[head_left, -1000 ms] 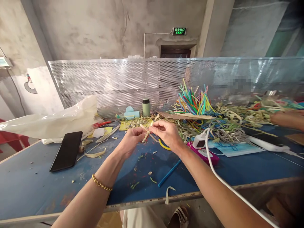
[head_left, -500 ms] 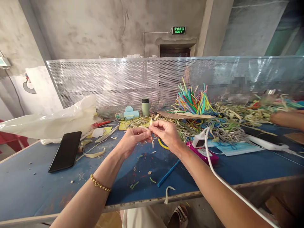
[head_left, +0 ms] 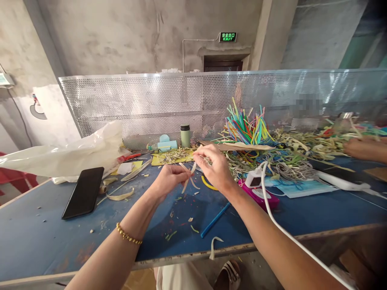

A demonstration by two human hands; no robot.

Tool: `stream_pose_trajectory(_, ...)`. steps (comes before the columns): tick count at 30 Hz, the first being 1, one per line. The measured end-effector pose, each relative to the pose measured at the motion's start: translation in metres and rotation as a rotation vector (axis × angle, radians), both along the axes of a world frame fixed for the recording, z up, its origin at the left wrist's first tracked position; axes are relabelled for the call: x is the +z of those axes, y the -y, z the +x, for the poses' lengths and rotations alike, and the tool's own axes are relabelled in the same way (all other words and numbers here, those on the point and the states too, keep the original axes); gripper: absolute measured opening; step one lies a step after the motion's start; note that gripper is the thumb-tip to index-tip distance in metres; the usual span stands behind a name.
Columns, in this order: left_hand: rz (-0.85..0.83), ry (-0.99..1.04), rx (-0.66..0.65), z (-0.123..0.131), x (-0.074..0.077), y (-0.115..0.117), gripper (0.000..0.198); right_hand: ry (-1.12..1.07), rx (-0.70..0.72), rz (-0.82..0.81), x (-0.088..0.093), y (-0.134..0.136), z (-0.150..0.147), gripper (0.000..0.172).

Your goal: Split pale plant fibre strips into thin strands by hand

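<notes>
My left hand [head_left: 169,178] is pinched on a small bunch of pale cream strips [head_left: 189,181] that fan out from its fingertips above the blue table [head_left: 45,233]. My right hand [head_left: 214,166] hovers just right of the strips with its fingers curled and slightly apart, the fingertips close to the strips' upper ends. A gold bracelet [head_left: 128,236] circles my left wrist. A white cable [head_left: 281,225] runs over my right forearm. Scraps of strip lie on the table below both hands.
A black phone [head_left: 84,191] and a white plastic bag [head_left: 69,155] lie at the left. A blue stick [head_left: 215,220], a pink device [head_left: 260,196], a green bottle [head_left: 185,136] and coloured tubes [head_left: 246,129] in a heap of cuttings surround the hands. Another person's hand [head_left: 364,148] works at the right. A perforated metal screen [head_left: 151,104] backs the table.
My right hand has let go of the strips and lifted up and slightly right. The strips now fan out from my left hand alone.
</notes>
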State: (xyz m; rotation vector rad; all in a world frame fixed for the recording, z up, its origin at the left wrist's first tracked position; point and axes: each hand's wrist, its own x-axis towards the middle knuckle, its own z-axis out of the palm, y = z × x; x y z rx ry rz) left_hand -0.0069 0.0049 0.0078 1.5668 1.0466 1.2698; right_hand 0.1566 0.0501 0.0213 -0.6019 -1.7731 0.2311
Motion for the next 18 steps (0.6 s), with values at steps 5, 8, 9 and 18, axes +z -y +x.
stream_pose_trajectory(5,0.072,-0.214,-0.003,0.0012,-0.0004,0.0033,0.023,0.295,0.132,-0.089,-0.0038,-0.0028,0.0001,0.013)
stream_pose_trajectory(8,0.053,-0.251,-0.025,0.0008,0.0012,0.0053,0.027,0.247,0.248,-0.199,-0.0052,-0.0047,0.0012,0.006)
stream_pose_trajectory(9,0.035,-0.258,-0.032,0.0007,0.0021,0.0059,0.028,0.226,0.265,-0.213,-0.0050,-0.0050,0.0017,0.005)
stream_pose_trajectory(18,-0.122,-0.021,-0.071,-0.0039,0.0023,0.0023,0.017,0.222,0.148,0.176,-0.0050,0.0041,-0.0024,0.008)
